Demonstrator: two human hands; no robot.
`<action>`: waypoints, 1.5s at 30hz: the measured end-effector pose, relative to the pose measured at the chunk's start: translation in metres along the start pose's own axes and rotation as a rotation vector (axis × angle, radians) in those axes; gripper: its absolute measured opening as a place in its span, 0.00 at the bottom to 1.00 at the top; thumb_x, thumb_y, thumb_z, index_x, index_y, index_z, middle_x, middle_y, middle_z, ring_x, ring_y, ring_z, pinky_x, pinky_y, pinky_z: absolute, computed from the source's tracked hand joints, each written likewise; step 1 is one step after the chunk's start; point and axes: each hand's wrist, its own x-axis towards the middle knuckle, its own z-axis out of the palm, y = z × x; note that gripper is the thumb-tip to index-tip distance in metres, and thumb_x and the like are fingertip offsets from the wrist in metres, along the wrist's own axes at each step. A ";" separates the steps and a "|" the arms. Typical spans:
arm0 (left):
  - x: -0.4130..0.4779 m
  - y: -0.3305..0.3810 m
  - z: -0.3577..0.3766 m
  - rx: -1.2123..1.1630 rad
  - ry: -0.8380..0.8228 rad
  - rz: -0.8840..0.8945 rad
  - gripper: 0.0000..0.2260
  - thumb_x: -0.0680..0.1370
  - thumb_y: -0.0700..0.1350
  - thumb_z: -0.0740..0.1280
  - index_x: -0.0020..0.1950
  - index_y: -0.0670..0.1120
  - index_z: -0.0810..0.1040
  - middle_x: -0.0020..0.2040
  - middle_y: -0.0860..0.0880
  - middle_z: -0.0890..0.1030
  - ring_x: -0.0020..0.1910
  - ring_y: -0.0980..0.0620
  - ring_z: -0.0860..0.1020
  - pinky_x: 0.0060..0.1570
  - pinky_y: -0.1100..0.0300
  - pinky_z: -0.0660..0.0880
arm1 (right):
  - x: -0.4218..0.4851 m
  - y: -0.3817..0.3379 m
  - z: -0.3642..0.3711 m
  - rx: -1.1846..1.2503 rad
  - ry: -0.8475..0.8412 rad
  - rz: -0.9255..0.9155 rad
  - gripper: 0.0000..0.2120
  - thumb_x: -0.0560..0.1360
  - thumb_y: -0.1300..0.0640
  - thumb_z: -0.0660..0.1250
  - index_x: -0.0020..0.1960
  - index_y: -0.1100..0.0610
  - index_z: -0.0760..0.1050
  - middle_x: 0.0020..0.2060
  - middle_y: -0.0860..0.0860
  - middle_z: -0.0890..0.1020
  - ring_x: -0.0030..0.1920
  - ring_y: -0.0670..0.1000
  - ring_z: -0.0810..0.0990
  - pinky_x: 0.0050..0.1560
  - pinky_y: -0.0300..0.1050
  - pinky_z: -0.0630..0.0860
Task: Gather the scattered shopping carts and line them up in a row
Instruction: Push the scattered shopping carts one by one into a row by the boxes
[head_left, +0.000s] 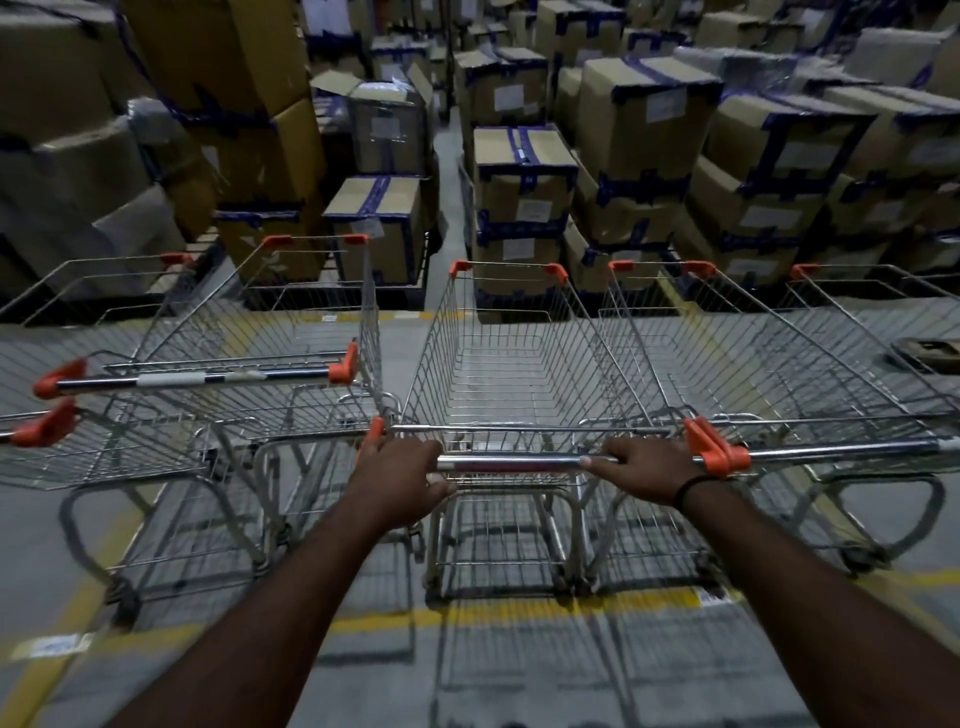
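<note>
Left hand (402, 475) and right hand (644, 460) both curl round the handlebar (514, 462) of the middle shopping cart (514, 364) at 12 o'clock. I'd push evenly so it squares with the 10 o'clock cart (249, 364) and 2 o'clock cart (779, 364).

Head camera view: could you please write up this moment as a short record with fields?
setting: floor in front of stacked cardboard boxes
held cart: middle cart, empty, basket pointing at the boxes
left hand: grips the handle bar near its left end
right hand: grips the same bar near its right end
left side: left cart close beside it, handle further forward
right side: right cart alongside, handle about level
floor: yellow line crosses near the rear wheels
</note>
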 end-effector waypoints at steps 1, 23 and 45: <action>0.001 0.000 -0.005 -0.053 0.009 0.007 0.20 0.76 0.65 0.66 0.61 0.54 0.77 0.57 0.54 0.81 0.63 0.51 0.76 0.77 0.42 0.48 | 0.004 -0.003 -0.006 0.004 -0.051 0.011 0.33 0.71 0.21 0.49 0.46 0.46 0.79 0.45 0.47 0.82 0.51 0.51 0.80 0.56 0.49 0.73; -0.039 -0.123 -0.097 -0.248 0.331 -0.521 0.18 0.78 0.56 0.71 0.62 0.46 0.82 0.61 0.46 0.82 0.58 0.47 0.80 0.54 0.56 0.73 | 0.122 -0.236 -0.032 0.108 -0.076 -0.638 0.24 0.74 0.29 0.60 0.46 0.48 0.79 0.40 0.46 0.81 0.43 0.50 0.79 0.45 0.49 0.78; 0.033 -0.426 -0.090 0.097 0.043 -0.394 0.34 0.72 0.74 0.48 0.45 0.51 0.83 0.50 0.47 0.84 0.54 0.46 0.81 0.50 0.54 0.71 | 0.237 -0.459 0.054 0.061 -0.047 -0.323 0.24 0.77 0.34 0.59 0.59 0.51 0.79 0.56 0.55 0.82 0.58 0.58 0.80 0.55 0.52 0.76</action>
